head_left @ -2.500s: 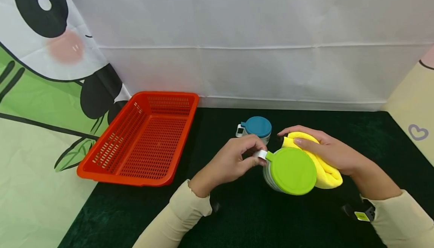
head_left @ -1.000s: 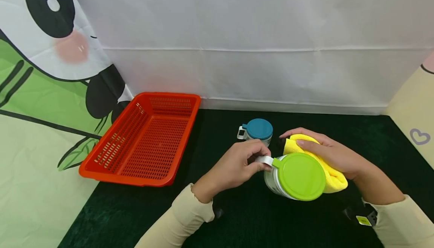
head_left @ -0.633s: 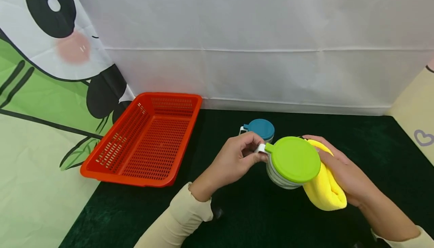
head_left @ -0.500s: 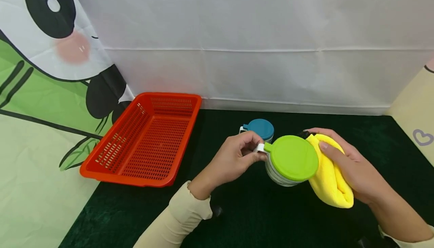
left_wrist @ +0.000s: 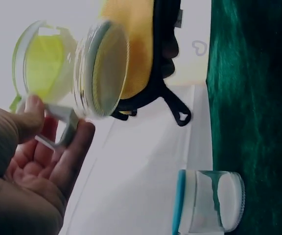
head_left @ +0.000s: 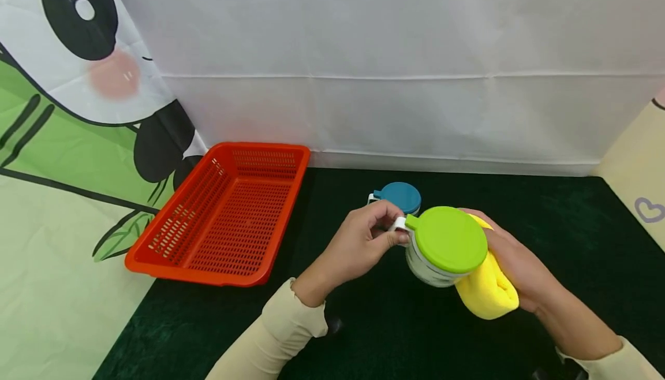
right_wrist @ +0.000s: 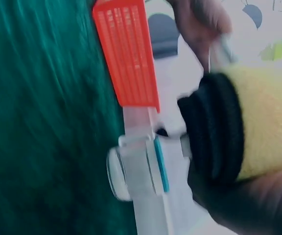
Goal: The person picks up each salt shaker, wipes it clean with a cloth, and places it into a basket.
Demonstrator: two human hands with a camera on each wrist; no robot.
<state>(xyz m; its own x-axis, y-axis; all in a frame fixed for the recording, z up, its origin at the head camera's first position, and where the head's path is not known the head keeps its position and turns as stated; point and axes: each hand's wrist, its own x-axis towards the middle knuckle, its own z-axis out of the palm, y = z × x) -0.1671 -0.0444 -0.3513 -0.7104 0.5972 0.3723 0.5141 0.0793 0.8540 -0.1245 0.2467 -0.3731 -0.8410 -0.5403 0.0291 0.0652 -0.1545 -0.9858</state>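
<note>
Left hand (head_left: 363,241) pinches the handle of the raised jar (head_left: 433,264); right hand (head_left: 519,264) presses a cloth (head_left: 488,296) against it. A hard wipe could twist the jar loose onto the desk (head_left: 415,339).

The left hand (head_left: 363,241) is raised above the surface, thumb and forefinger pinched together — its forearm angled up from below. The right hand (head_left: 519,264) is cupped opposite it, fingers curled inward — both sleeves are cream.

We see open dark mat (head_left: 561,224) at the right and lower centre of the frame. The orange basket (head_left: 223,212) blocks the left side. The blue-lidded jar (head_left: 397,198) stands just behind our left hand (head_left: 358,244), and the white backdrop (head_left: 395,79) closes the top.
</note>
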